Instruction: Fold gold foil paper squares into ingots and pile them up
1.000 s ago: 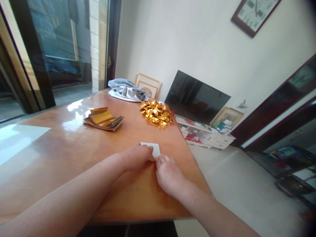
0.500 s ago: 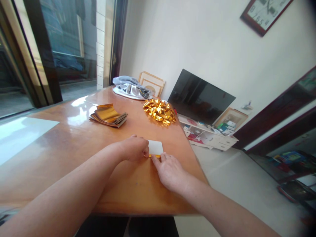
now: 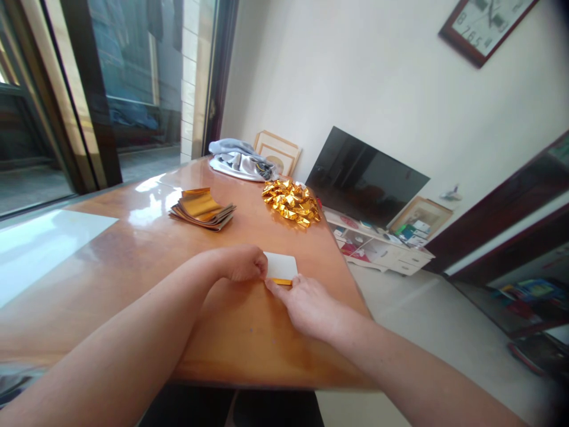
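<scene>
A small sheet of foil paper [image 3: 281, 265] lies on the table in front of me, white side up. Along its near edge runs a narrow folded strip showing gold. My left hand [image 3: 246, 263] is at the left edge of the sheet, fingers curled in and closed on its near corner. On the near side, my right hand [image 3: 307, 301] rests with thumb and fingers apart. Its thumb reaches left along the gold fold, and its fingertips touch the right end. The undersides of both hands are hidden.
Beyond my left hand sits a stack of gold foil paper [image 3: 202, 209]. A pile of folded gold foil pieces [image 3: 292, 203] is farther back, near the table's right edge. Bundled grey-blue cloth [image 3: 240, 160] occupies the far end of the table [image 3: 213, 350].
The right thumb has slid left along the gold fold toward my left hand. My left hand stays at the sheet's left edge. The view has shifted slightly.
</scene>
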